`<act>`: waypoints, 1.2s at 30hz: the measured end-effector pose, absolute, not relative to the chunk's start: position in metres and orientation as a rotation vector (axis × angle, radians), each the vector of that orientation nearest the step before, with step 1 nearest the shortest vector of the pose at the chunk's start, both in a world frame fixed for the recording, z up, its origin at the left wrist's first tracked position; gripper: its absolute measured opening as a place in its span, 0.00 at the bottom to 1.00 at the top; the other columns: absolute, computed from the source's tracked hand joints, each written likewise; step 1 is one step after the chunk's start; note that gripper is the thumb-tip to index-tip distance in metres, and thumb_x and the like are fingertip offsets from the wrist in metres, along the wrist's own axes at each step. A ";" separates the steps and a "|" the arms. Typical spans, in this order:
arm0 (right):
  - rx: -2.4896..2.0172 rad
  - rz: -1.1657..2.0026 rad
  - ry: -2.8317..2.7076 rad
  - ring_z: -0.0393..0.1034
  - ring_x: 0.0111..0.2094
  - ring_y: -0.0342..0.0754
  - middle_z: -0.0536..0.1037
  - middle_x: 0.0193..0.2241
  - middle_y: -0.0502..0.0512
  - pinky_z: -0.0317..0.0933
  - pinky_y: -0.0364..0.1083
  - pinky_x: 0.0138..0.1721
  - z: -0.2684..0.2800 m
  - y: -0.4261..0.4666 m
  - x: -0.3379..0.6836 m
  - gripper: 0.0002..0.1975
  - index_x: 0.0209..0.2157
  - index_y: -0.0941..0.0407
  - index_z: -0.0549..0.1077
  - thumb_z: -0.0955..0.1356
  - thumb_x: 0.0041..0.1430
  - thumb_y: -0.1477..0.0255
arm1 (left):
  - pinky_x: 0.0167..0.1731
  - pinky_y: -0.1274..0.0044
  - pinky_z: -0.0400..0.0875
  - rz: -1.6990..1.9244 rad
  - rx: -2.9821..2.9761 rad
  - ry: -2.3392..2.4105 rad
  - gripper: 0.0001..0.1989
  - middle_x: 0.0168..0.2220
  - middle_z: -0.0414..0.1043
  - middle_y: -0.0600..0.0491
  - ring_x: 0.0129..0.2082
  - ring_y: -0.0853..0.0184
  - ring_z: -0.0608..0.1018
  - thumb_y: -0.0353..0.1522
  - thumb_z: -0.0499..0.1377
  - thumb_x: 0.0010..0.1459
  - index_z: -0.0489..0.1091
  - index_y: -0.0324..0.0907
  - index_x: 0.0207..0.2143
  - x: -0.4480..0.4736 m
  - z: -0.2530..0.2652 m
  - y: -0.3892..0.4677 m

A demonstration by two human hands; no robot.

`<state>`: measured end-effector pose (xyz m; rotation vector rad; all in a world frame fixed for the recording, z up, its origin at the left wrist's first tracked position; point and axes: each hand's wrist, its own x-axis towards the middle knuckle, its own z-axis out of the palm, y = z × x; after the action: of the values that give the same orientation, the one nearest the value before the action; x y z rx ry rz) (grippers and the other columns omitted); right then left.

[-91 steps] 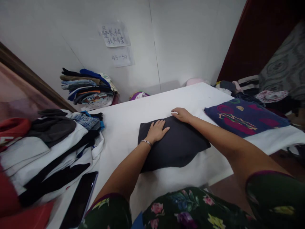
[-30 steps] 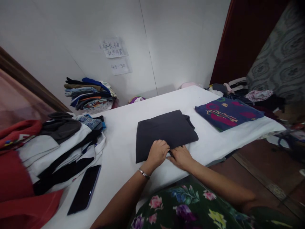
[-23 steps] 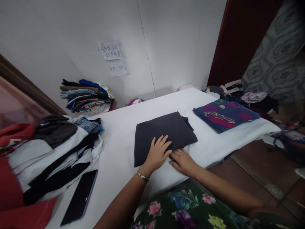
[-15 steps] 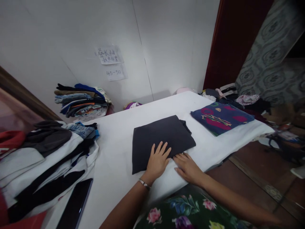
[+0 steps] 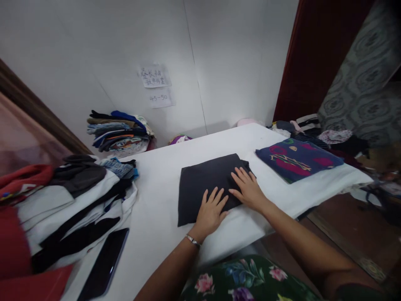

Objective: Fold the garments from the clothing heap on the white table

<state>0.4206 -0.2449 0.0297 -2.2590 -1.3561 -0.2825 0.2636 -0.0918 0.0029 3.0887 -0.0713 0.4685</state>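
Observation:
A dark grey garment (image 5: pixel 200 179), folded into a flat rectangle, lies on the white-covered table (image 5: pixel 156 196) in front of me. My left hand (image 5: pixel 210 212) rests flat on its near edge with the fingers spread. Over the garment's right part lies my right hand (image 5: pixel 248 190), also flat with fingers extended. Neither hand grips anything. A small bunched bit of the dark cloth sticks out at the far right corner. To the right is a folded navy garment (image 5: pixel 297 159) with magenta patches and zigzag lines.
A loose heap of clothes (image 5: pixel 87 209) covers the table's left side, with a black phone (image 5: pixel 105 263) nearby. Behind stands a stack of folded clothes (image 5: pixel 120 131) against the wall. More clothes (image 5: pixel 335 136) lie beyond the right end. Handwritten paper signs (image 5: pixel 158 85) hang on the wall.
My right hand has moved from the garment's near edge up onto its right part. My left hand stays on the near edge. The view has shifted slightly left.

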 end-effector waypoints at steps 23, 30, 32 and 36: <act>-2.408 -0.205 -0.969 0.50 0.65 0.61 0.59 0.64 0.61 0.49 0.63 0.62 -0.032 -0.255 0.463 0.29 0.61 0.55 0.65 0.59 0.64 0.55 | 0.63 0.60 0.53 0.491 2.485 0.888 0.32 0.68 0.49 0.41 0.68 0.54 0.51 0.47 0.51 0.63 0.60 0.37 0.62 0.275 0.015 0.002; -2.412 -0.076 -0.750 0.69 0.53 0.60 0.75 0.52 0.64 0.62 0.57 0.53 -0.029 -0.278 0.473 0.30 0.60 0.58 0.66 0.60 0.63 0.56 | 0.61 0.65 0.59 0.520 1.959 1.100 0.32 0.63 0.61 0.39 0.62 0.55 0.65 0.44 0.55 0.60 0.60 0.37 0.61 0.266 0.015 0.031; -2.329 -0.051 -0.715 0.71 0.50 0.59 0.77 0.49 0.62 0.64 0.57 0.50 -0.026 -0.274 0.473 0.29 0.60 0.57 0.66 0.63 0.61 0.58 | 0.58 0.68 0.64 0.472 1.827 1.148 0.33 0.60 0.66 0.39 0.58 0.56 0.70 0.45 0.56 0.59 0.60 0.36 0.61 0.260 0.013 0.039; -2.005 0.013 -0.620 0.72 0.48 0.57 0.77 0.48 0.59 0.67 0.55 0.48 -0.025 -0.263 0.478 0.33 0.61 0.53 0.65 0.69 0.54 0.61 | 0.51 0.70 0.72 0.507 1.653 1.169 0.29 0.51 0.75 0.42 0.50 0.58 0.77 0.45 0.60 0.56 0.69 0.35 0.55 0.252 0.010 0.049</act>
<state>0.4785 -0.2630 -0.0251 -2.0050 -0.6199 0.0127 0.2523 0.0491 0.0104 1.6535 1.1685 0.5071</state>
